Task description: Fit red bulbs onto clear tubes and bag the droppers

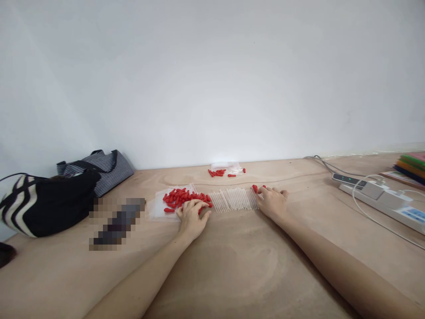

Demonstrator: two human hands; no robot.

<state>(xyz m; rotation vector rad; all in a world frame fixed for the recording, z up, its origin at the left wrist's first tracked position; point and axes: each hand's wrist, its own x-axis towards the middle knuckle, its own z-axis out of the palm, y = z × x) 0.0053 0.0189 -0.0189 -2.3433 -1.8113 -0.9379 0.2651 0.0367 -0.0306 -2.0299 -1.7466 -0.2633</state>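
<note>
At the far left, a black bag with white stripes (pixel 63 206) is slumped on the wooden table (pixel 232 266), its contents hidden. Behind it a striped bag (pixel 113 173) with dark handles is propped near the wall, and to its right a dark object (pixel 119 223) is blurred out by pixels. Next, flat clear plastic bags (pixel 154 210) are spread out, and a pile of red pieces (pixel 181 195) is heaped over them. The pile's near right edge is covered by the left hand (pixel 192 217), fingers curled; whether a piece is gripped cannot be told. White sticks (pixel 232 199) are laid side by side in a row between the hands. Behind them, a small clear bag (pixel 226 166) is set by the wall, with loose red pieces (pixel 217 173) along its front; whether any are held inside cannot be told. At the row's right end, the right hand (pixel 272 201) is bent beside a few red pieces (pixel 255 188); its grip cannot be made out. Farther right, chargers (pixel 375 188) are plugged into a white power strip (pixel 408 217), and coloured folders (pixel 411 167) are stacked.
</note>
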